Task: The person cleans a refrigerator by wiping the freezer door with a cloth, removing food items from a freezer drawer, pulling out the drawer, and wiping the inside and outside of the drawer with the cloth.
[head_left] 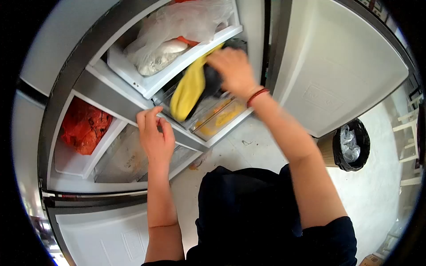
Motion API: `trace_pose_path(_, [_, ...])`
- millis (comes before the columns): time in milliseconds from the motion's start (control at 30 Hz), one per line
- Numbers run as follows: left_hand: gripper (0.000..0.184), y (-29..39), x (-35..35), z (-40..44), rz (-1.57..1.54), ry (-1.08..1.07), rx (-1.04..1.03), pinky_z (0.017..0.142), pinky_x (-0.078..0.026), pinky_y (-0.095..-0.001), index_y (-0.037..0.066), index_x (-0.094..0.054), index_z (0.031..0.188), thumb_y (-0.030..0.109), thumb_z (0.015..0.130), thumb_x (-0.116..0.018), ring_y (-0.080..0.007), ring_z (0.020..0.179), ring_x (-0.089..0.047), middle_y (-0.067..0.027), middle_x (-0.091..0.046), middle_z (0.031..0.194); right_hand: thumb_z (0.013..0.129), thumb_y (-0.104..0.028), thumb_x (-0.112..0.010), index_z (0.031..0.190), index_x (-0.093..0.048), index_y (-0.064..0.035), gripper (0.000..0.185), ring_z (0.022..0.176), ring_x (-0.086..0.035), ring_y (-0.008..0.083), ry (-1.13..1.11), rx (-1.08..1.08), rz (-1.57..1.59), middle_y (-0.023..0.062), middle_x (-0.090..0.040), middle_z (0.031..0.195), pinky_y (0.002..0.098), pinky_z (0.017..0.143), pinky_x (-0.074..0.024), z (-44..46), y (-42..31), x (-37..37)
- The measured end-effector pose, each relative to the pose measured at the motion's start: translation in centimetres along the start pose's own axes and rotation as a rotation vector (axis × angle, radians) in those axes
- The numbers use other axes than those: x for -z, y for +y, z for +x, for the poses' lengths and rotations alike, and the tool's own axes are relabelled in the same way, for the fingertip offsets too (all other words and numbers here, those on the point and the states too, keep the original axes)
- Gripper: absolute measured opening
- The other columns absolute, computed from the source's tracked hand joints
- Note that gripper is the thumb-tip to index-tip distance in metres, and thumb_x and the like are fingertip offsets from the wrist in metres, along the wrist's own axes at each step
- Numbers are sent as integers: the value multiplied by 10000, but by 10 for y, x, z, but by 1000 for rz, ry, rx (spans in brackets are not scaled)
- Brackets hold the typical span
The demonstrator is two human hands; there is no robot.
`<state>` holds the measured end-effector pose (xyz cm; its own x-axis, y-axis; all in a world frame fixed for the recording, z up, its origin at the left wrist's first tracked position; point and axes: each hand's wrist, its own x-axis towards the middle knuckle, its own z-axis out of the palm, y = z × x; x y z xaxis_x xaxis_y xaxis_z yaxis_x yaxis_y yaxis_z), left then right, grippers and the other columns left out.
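In the head view, my right hand (235,73), with a dark red band at its wrist, is blurred by motion at the lower freezer drawer. Its fingers close on the upper end of a limp yellow and black item (188,93), possibly a bag or glove. That item hangs over a clear drawer (228,119) with yellow pieces inside. My left hand (155,135) is at the grey divider (106,95) between two compartments, fingers loosely bent and apart, with nothing seen in it.
Above, a white drawer (133,82) is pulled out with plastic bags (184,26). A red bag (84,126) lies in the left compartment. Freezer doors (337,66) stand open on both sides. A black-lined bin (355,144) and white stools (410,142) are at right.
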<state>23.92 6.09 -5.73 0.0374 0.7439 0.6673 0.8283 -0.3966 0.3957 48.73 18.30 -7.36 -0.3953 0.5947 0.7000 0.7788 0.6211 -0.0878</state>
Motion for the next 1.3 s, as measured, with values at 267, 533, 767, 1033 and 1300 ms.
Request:
trace_pose_path(267, [264, -4, -7, 0, 22, 69, -15, 625, -485, -349, 71, -605, 1066, 25, 808, -571, -238, 725, -588, -104, -529, 949, 680, -29, -605, 1193, -565, -94, 518, 1143, -497, 307, -130, -25, -65, 68, -558, 1187, 501, 1010, -358, 15, 4, 14])
trace_pose_path(533, [253, 16, -2, 9, 38, 57, 30, 662, -497, -352, 61, -608, 1061, 47, 808, -611, -243, 748, -603, -102, -552, 967, 696, -5, -556, 1227, -563, -94, 538, 1205, -473, 300, -213, 54, 67, 66, -523, 1284, 567, 1046, -328, 21, 0, 20])
trace_pose_path(767, [236, 30, -8, 37, -59, 105, -119, 713, -526, -315, 43, -611, 1051, 36, 816, -634, -223, 852, -642, -107, -594, 1069, 711, -3, -512, 1073, -626, -54, 383, 954, -607, 399, 14, -225, 487, 196, -661, 1012, 449, 881, -464, 22, -9, 36])
trace_pose_path(1033, [261, 18, -18, 21, -239, -117, 212, 748, -525, -355, 42, -600, 1071, 96, 820, -646, -256, 913, -629, -141, -565, 1201, 709, -8, -633, 1238, -521, -134, 555, 858, -656, 341, 20, -22, 163, 102, -578, 1145, 419, 726, -531, 34, -58, 43])
trace_pose_path(1300, [230, 18, -24, 1, -153, -7, 42, 899, -469, -405, 50, -623, 1016, 91, 791, -652, -356, 1064, -563, -145, -571, 1181, 786, -84, -610, 1070, -618, -67, 285, 845, -689, 294, -266, 150, -153, 121, -647, 1027, 409, 699, -547, 84, -54, 31])
